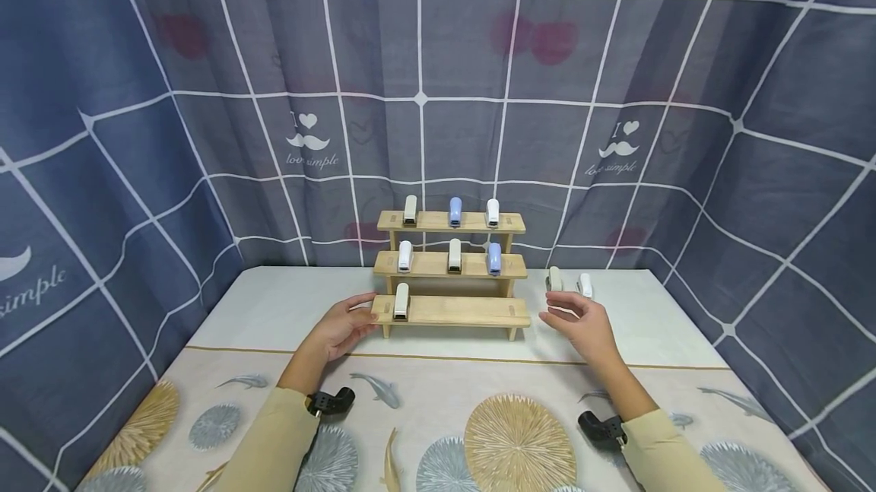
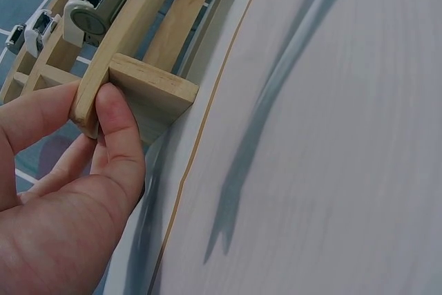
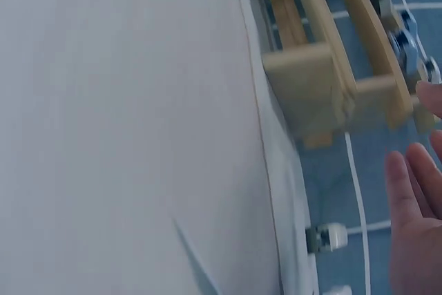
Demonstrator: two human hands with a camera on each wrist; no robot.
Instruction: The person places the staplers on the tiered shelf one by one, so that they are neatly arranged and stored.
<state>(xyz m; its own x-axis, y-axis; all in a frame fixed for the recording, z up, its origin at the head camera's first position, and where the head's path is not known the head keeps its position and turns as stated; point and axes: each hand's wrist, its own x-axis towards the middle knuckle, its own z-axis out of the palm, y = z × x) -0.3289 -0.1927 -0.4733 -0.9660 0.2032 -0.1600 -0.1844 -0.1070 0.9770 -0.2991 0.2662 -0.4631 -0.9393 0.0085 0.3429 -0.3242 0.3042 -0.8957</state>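
Note:
A three-step wooden rack [image 1: 465, 311] holds small stapler-like devices in cream, blue and white. My left hand [image 1: 345, 326] pinches the left end of its lowest board, thumb and fingers on either side of the wood in the left wrist view. Just inboard of that grip stands a cream stapler-like device [image 1: 401, 302], the only one on this board. To the right of the rack, my right hand [image 1: 578, 322] holds nothing, its fingers reaching forward with the thumb apart. Beyond its fingertips stand another cream device [image 1: 554, 279] and a white one [image 1: 585, 285].
The middle board carries white [image 1: 405, 256], cream [image 1: 455, 256] and blue [image 1: 494, 258] devices; the top has cream [image 1: 410, 210], blue [image 1: 455, 211] and white [image 1: 492, 213]. A patterned cloth [image 1: 411, 416] covers the table front. Checked curtains [image 1: 465, 134] enclose the back and sides.

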